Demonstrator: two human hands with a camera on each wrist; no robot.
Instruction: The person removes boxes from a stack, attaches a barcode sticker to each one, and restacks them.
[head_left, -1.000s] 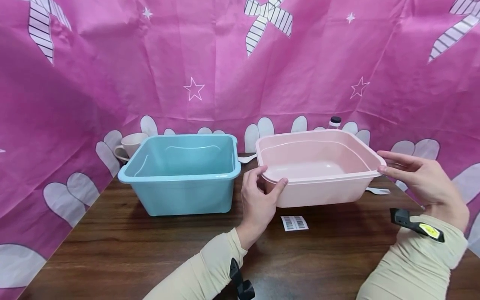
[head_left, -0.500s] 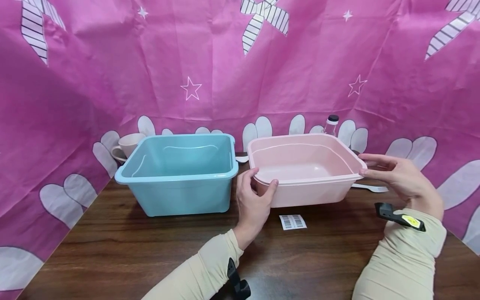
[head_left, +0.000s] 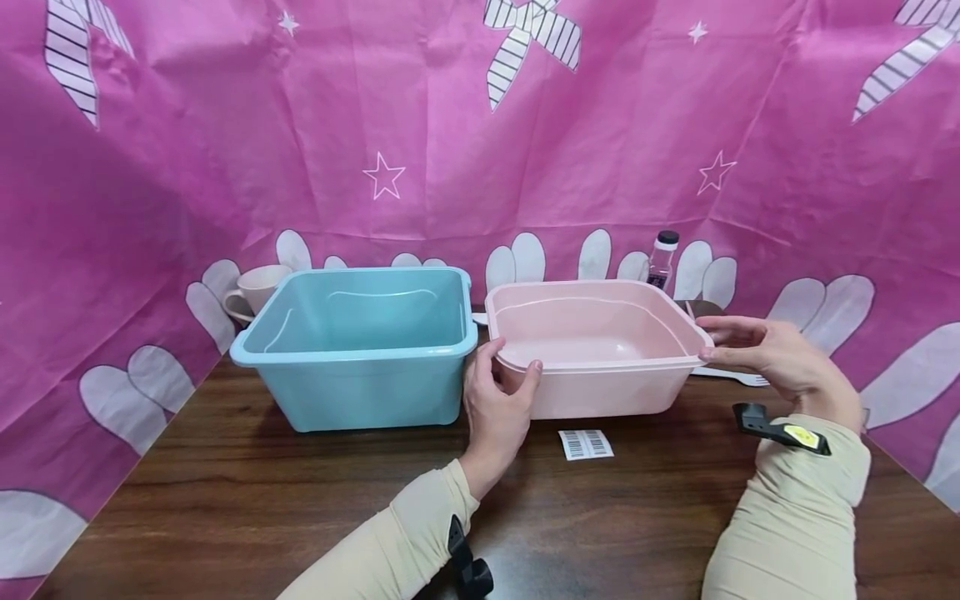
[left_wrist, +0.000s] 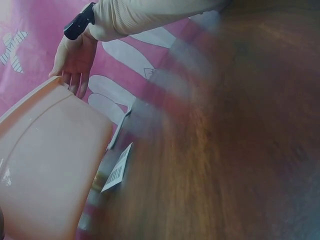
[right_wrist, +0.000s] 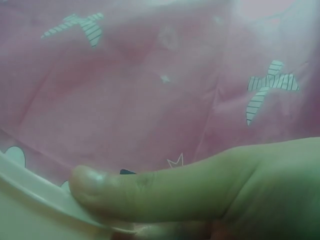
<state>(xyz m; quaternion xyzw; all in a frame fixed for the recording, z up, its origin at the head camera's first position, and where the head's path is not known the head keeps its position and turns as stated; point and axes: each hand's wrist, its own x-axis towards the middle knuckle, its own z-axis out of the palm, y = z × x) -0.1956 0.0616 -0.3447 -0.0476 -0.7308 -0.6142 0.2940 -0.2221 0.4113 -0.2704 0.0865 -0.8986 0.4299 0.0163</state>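
Observation:
A pink plastic bin (head_left: 600, 393), its inside bare, is held between both hands just right of a light-blue bin (head_left: 367, 393). My left hand (head_left: 497, 417) grips the near left corner, thumb on the front and fingers round the side, close beside the blue bin's wall. At the right end, my right hand (head_left: 791, 371) pinches the rim, with the fingers partly hidden behind it. The right wrist view shows that thumb (right_wrist: 145, 197) lying along the pink rim. From the left wrist view, the pink bin (left_wrist: 55, 150) stands tilted across the frame.
A barcode label (head_left: 586, 444) lies on the wooden table (head_left: 585, 533) in front of the pink bin. Behind the bins are a cup (head_left: 262, 286), a black-capped bottle (head_left: 662, 262) and a partly hidden brown object (head_left: 701, 309). A white fork (head_left: 738, 377) lies at right.
Both hands have brought the pink bin leftward and lower, nearer the blue bin. More of the bottle, the fork and the brown object shows behind it. The blue bin has stayed put.

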